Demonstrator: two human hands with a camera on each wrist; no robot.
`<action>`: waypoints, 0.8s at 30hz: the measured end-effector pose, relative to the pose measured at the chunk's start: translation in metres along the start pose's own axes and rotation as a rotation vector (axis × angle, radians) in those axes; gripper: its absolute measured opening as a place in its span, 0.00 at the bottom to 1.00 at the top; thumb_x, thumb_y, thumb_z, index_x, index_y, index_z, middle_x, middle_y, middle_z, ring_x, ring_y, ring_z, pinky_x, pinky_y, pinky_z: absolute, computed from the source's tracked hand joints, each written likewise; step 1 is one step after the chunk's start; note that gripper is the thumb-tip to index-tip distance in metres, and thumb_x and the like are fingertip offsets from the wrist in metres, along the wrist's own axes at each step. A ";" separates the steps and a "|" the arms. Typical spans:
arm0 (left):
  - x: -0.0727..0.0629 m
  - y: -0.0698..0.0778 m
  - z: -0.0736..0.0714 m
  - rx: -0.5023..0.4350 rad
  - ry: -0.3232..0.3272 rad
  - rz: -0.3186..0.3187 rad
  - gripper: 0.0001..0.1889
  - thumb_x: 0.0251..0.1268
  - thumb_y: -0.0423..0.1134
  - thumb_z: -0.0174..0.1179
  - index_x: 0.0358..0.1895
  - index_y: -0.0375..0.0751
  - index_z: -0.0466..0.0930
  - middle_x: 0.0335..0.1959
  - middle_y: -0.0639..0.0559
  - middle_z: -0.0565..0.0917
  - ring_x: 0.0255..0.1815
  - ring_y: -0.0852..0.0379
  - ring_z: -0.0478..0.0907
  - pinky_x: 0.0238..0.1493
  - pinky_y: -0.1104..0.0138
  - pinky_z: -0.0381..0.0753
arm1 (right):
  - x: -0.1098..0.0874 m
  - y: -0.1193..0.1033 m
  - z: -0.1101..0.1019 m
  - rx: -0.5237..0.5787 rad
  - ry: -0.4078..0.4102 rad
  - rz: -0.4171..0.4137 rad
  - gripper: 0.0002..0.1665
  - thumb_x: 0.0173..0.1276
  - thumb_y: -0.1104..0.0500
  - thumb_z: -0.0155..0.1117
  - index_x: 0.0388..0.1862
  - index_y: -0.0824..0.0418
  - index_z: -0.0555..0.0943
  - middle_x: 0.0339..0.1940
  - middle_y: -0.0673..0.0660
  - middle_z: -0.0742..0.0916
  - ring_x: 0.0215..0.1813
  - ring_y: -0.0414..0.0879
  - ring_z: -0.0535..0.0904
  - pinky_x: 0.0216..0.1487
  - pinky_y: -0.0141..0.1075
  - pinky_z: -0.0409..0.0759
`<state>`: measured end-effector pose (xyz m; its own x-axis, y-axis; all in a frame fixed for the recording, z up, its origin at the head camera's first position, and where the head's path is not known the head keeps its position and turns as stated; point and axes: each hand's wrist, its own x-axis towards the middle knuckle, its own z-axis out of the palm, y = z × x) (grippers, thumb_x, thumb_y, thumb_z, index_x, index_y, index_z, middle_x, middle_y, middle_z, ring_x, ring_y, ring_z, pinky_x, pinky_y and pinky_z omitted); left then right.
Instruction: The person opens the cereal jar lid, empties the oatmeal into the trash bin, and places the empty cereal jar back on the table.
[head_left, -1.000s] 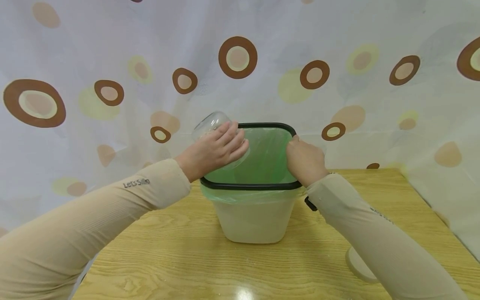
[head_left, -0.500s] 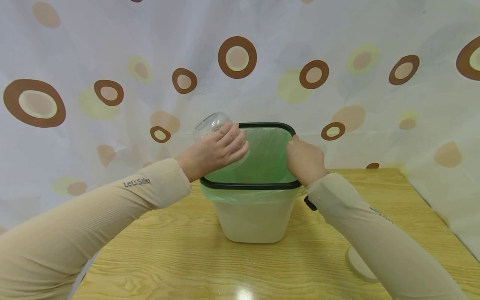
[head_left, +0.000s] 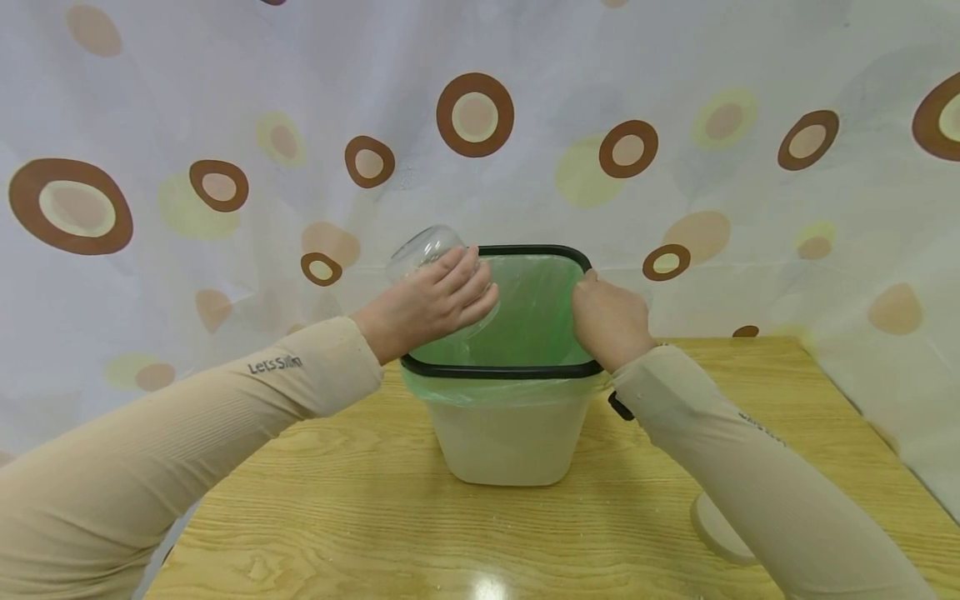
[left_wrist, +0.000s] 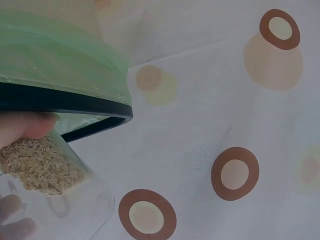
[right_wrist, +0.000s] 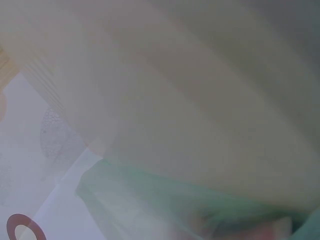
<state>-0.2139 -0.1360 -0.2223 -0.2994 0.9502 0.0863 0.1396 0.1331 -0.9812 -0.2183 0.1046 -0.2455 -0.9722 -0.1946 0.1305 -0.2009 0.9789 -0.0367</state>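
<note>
In the head view my left hand (head_left: 435, 300) grips a clear jar (head_left: 422, 248), tilted with its mouth end over the trash bin (head_left: 510, 446). The left wrist view shows rolled oats (left_wrist: 47, 167) lying along the jar's side, near the thumb. The bin is off-white, with a black rim (head_left: 502, 372) and a thin green liner (head_left: 536, 308) folded over its edge. My right hand (head_left: 611, 321) holds the rim on its right side; its fingertips are mostly hidden. Sleeve and liner, blurred, fill most of the right wrist view.
A round off-white disc (head_left: 716, 533), perhaps a lid, lies on the wooden table (head_left: 322, 508), partly under my right sleeve. Tiny specks dot the tabletop in front of the bin. A white sheet (head_left: 525, 50) with brown ring patterns hangs close behind.
</note>
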 end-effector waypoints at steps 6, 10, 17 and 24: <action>-0.001 0.000 0.000 -0.005 -0.001 0.000 0.26 0.63 0.39 0.64 0.64 0.45 0.66 0.59 0.44 0.74 0.61 0.44 0.71 0.66 0.57 0.64 | 0.001 0.000 0.000 0.002 -0.002 0.004 0.25 0.72 0.72 0.43 0.66 0.82 0.63 0.08 0.56 0.73 0.12 0.40 0.57 0.15 0.33 0.60; -0.001 0.001 -0.001 -0.004 -0.007 0.005 0.27 0.63 0.40 0.64 0.64 0.45 0.66 0.59 0.44 0.74 0.62 0.44 0.70 0.67 0.56 0.63 | 0.000 0.000 -0.001 0.004 -0.006 0.007 0.26 0.72 0.71 0.44 0.66 0.82 0.63 0.08 0.56 0.73 0.12 0.40 0.58 0.15 0.34 0.62; -0.001 0.001 -0.002 0.009 -0.027 0.011 0.29 0.62 0.43 0.66 0.65 0.46 0.65 0.60 0.44 0.73 0.63 0.43 0.69 0.67 0.56 0.62 | 0.000 -0.001 0.000 0.004 -0.010 0.011 0.26 0.73 0.71 0.44 0.67 0.82 0.62 0.08 0.57 0.73 0.12 0.41 0.59 0.16 0.36 0.64; 0.000 0.000 -0.003 -0.001 -0.024 0.007 0.30 0.62 0.43 0.66 0.65 0.45 0.65 0.60 0.44 0.73 0.63 0.43 0.69 0.67 0.56 0.62 | 0.000 0.000 0.000 0.002 -0.003 0.008 0.25 0.72 0.71 0.43 0.66 0.82 0.63 0.08 0.56 0.73 0.12 0.41 0.59 0.16 0.35 0.63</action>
<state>-0.2111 -0.1355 -0.2219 -0.3212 0.9440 0.0756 0.1427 0.1272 -0.9816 -0.2187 0.1042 -0.2458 -0.9740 -0.1871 0.1274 -0.1935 0.9803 -0.0398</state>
